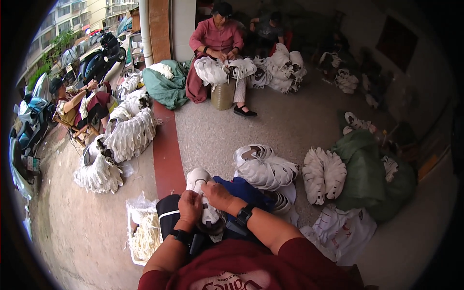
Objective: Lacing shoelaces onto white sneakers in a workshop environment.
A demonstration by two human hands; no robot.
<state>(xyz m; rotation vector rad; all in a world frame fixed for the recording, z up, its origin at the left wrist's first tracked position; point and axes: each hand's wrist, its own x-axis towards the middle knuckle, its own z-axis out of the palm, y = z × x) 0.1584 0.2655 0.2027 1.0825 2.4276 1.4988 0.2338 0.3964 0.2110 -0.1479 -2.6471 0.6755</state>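
A white shoe upper with grey and dark parts lies across my lap, its toe pointing away from me. My left hand is closed at the upper's left side, its fingertips pinched together over the lacing area. From the right, my right hand is also closed, with bent fingers against the middle of the same upper. The two hands nearly meet. Whatever thin piece the fingertips may pinch is too small to make out. Below the hands, the tongue and dark heel opening show.
On my left stands a white basket of cream laces. Bundled white uppers lie at my right, with another pair of stacks and a green sack beyond. Two seated people work near more bundles.
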